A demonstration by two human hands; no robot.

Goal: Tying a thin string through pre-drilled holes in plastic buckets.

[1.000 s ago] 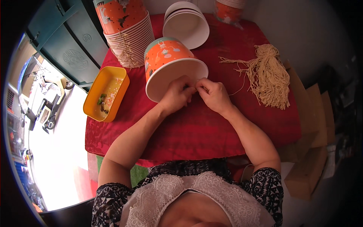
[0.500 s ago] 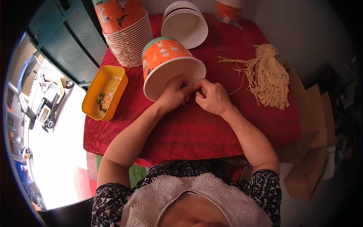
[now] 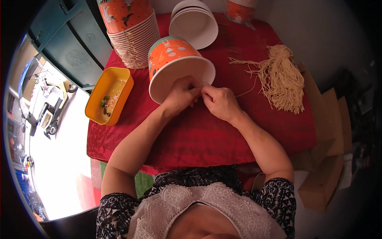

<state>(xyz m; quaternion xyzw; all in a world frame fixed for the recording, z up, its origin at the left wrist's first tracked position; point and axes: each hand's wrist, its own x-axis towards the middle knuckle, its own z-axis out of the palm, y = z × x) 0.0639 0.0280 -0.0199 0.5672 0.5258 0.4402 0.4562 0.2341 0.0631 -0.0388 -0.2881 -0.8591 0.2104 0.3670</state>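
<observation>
A large orange paper tub (image 3: 172, 51) with white and dark figures lies tilted on the table, its white mouth turned toward me. My left hand (image 3: 181, 96) is closed at the tub's near right rim, its fingers partly inside the mouth. Right beside it, my right hand (image 3: 221, 102) pinches a thin cream string (image 3: 247, 93). That string trails right toward a bundle of cream strings (image 3: 283, 81). The fingertips of both hands meet at the rim, and what lies between them is mostly hidden.
A tall stack of similar tubs (image 3: 133, 44), wound with string, stands at the back left. White tubs (image 3: 195, 28) lie behind. On the left sits a yellow plastic container (image 3: 109, 95) with scraps inside. The red tablecloth (image 3: 199, 139) covers the table; cardboard boxes (image 3: 322, 179) stand at the right.
My right hand has shifted slightly left, closer to the left hand, with the string following. The whole view has moved a little; the tub stays tilted in place.
</observation>
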